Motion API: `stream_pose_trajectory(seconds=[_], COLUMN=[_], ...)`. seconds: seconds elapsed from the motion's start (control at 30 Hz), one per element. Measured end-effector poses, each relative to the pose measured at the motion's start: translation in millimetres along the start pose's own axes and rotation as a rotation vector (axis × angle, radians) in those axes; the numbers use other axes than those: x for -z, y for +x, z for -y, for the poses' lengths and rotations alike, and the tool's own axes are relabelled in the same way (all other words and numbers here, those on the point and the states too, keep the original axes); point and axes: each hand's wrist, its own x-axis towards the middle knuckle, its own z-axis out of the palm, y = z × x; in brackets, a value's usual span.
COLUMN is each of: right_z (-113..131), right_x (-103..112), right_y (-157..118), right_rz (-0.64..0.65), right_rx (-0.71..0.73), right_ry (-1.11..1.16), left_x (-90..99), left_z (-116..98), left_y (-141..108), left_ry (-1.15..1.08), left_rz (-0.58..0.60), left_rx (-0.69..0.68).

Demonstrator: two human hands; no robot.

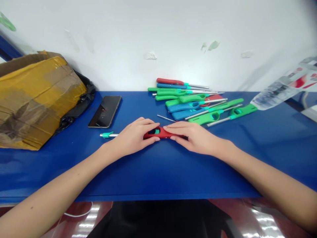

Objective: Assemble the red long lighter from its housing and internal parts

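Note:
A red lighter [163, 133] with a teal trigger lies crosswise near the middle of the blue table [158, 172]. My left hand [135, 135] grips its left part, thumb below and fingers above. My right hand [195, 136] pinches the right part of the red body, partly hiding it. Left of my left hand, a metal rod with a teal piece [108, 135] sticks out; its link to the red body is hidden under the hand. Behind my right hand lies a pile of green, blue and red long lighters [182, 107].
A black phone [105, 111] lies left of the hands. At the far left stands a taped cardboard box [39, 99] with black plastic beside it. A clear plastic bottle [277, 92] leans at the right. The white wall [123, 39] rises behind the table.

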Motion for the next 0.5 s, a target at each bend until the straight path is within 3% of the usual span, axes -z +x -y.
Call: stream_pose_trajectory(seconds=[0.33,0.5], right_z=[2.4,2.5], right_x=[-1.5,-5.2], right_y=[0.0,-1.6], right_rz=[0.009,-0.051], right_rx=[-0.054,-0.038], right_ry=[-0.028,-0.076], left_x=[1.3,1.6], left_z=[-0.8,-1.8], left_y=[6.8,6.6], left_ry=[-0.103,-0.137], left_rz=[0.015,-0.007], left_rx=[0.036,0.011])
